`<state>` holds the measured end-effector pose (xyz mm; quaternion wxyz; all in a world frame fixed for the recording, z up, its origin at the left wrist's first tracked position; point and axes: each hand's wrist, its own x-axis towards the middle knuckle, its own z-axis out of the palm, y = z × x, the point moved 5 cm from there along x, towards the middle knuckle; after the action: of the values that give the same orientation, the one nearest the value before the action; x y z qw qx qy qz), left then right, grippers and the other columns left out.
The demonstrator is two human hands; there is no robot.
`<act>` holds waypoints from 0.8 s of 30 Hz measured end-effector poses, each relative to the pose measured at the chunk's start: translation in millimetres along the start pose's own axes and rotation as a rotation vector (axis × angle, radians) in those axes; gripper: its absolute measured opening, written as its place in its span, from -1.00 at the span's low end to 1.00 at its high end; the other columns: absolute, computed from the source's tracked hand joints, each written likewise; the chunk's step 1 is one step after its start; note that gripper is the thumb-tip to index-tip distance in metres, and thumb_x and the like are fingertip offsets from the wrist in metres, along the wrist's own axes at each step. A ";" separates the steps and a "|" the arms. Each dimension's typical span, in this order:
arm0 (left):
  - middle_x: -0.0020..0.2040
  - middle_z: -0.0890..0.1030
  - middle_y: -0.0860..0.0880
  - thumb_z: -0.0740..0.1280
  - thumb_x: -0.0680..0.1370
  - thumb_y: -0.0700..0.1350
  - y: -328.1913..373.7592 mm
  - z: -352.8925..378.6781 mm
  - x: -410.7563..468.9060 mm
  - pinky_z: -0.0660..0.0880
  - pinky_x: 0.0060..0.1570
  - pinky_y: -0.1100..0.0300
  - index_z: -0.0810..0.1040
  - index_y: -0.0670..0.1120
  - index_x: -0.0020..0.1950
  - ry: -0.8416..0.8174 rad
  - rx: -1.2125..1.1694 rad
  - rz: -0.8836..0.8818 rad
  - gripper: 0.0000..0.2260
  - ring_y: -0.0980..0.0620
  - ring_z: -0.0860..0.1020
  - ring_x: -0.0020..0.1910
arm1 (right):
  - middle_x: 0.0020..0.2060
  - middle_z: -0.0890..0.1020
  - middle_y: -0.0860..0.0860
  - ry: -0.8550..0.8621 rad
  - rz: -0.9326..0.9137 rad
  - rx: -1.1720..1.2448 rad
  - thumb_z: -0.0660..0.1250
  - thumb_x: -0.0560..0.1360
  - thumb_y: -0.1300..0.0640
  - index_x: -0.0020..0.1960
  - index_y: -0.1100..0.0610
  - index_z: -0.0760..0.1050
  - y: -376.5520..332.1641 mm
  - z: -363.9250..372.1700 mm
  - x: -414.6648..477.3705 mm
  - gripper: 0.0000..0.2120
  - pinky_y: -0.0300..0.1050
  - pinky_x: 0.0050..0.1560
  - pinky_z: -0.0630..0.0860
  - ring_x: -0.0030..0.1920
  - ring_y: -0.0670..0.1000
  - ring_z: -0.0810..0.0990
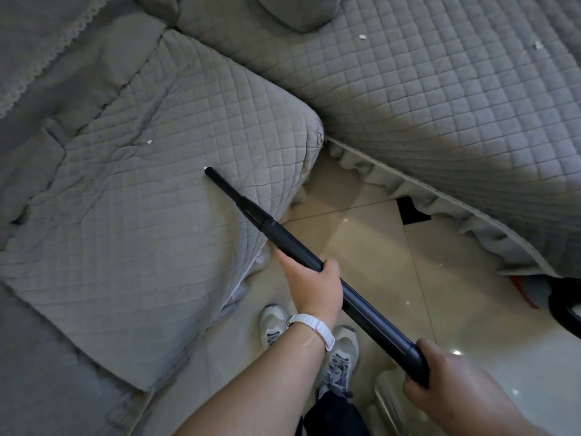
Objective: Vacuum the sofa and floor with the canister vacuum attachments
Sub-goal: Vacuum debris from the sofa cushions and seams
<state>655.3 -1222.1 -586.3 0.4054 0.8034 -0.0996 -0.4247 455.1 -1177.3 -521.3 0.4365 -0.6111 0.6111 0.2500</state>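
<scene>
A black vacuum wand (295,247) with a narrow crevice nozzle (220,180) reaches up-left onto the grey quilted sofa seat (141,215). The nozzle tip touches a small white scrap on the cover. My left hand (314,287) grips the wand at mid-length, a white band on its wrist. My right hand (452,382) grips the wand's rear end at lower right. Another white scrap (149,141) lies on the seat up-left of the tip.
A second quilted sofa section (440,89) with a frilled skirt runs along the right, with white scraps (362,36) on it. Glossy beige floor tiles (377,247) lie between, with my shoes (342,350) below. A dark vacuum part (562,306) shows at the right edge.
</scene>
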 end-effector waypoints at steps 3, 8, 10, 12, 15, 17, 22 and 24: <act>0.29 0.53 -0.03 0.32 0.50 -0.27 2.9 -1.9 8.6 0.59 -0.09 0.32 0.01 0.13 0.61 -0.012 -0.006 -0.027 -0.20 0.13 0.64 -0.02 | -0.30 0.51 -0.11 -0.011 0.000 -0.001 0.30 0.51 -0.11 -0.04 -0.10 0.30 -6.0 -3.6 5.3 -0.81 -0.31 -0.39 0.39 -0.27 -0.15 0.57; 0.22 0.55 -0.05 0.27 0.54 -0.26 12.7 -10.5 24.1 0.50 -0.28 0.41 -0.03 0.06 0.63 -0.028 0.022 -0.034 -0.24 0.20 0.60 -0.18 | -0.24 0.58 -0.07 -0.027 -0.008 -0.007 0.29 0.51 -0.11 -0.03 -0.05 0.34 -24.3 -1.3 12.2 -0.81 -0.22 -0.23 0.52 -0.18 -0.06 0.64; 0.23 0.54 -0.09 0.28 0.54 -0.26 16.5 -16.2 30.6 0.50 -0.29 0.40 0.00 0.04 0.62 -0.025 0.034 -0.032 -0.27 0.15 0.59 -0.15 | -0.25 0.57 -0.08 -0.015 -0.027 -0.005 0.28 0.52 -0.10 -0.02 -0.05 0.34 -33.8 -0.9 13.3 -0.83 -0.23 -0.30 0.46 -0.23 -0.06 0.61; 0.18 0.55 -0.11 0.28 0.54 -0.26 20.2 -22.9 38.8 0.47 -0.40 0.45 0.05 -0.01 0.60 -0.012 0.050 -0.027 -0.31 0.14 0.56 -0.20 | -0.26 0.54 -0.08 -0.009 -0.040 -0.008 0.27 0.52 -0.10 -0.03 -0.04 0.32 -44.3 -1.5 14.5 -0.82 -0.24 -0.37 0.38 -0.27 -0.04 0.55; 0.25 0.54 -0.17 0.29 0.54 -0.24 27.4 -34.2 53.5 0.45 -0.40 0.46 0.09 -0.03 0.58 0.006 0.059 -0.015 -0.34 0.07 0.57 -0.14 | -0.26 0.56 -0.06 -0.011 -0.049 0.002 0.27 0.53 -0.08 -0.02 -0.02 0.33 -62.1 -2.9 19.8 -0.83 -0.19 -0.36 0.42 -0.27 -0.01 0.58; 0.27 0.52 -0.14 0.30 0.54 -0.24 33.0 -42.9 63.6 0.44 -0.36 0.46 0.09 -0.03 0.59 0.013 0.054 -0.006 -0.34 0.07 0.56 -0.08 | -0.24 0.59 -0.05 -0.027 -0.060 0.011 0.28 0.53 -0.06 -0.03 -0.03 0.34 -74.8 -2.9 25.2 -0.85 -0.14 -0.29 0.53 -0.24 -0.01 0.64; 0.17 0.55 -0.07 0.30 0.54 -0.21 44.3 -66.6 88.0 0.50 -0.22 0.26 0.10 -0.01 0.58 0.043 0.025 -0.015 -0.35 0.04 0.58 -0.07 | -0.27 0.58 -0.06 -0.027 -0.096 -0.014 0.29 0.53 -0.04 -0.11 -0.06 0.29 -107.0 -8.0 35.5 -0.83 -0.22 -0.40 0.44 -0.36 -0.08 0.54; 0.06 0.56 -0.03 0.31 0.54 -0.20 47.2 -75.9 97.3 0.51 -0.24 0.22 0.15 -0.02 0.53 0.059 0.016 -0.029 -0.40 0.06 0.57 -0.14 | -0.28 0.58 -0.07 -0.022 -0.103 -0.019 0.29 0.53 -0.04 -0.10 -0.07 0.29 -119.6 -8.1 39.0 -0.83 -0.24 -0.44 0.40 -0.39 -0.09 0.52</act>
<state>782.2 -1258.9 -586.5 0.3955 0.8202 -0.0794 -0.4056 573.6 -1220.0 -522.7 0.4495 -0.6431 0.5717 0.2397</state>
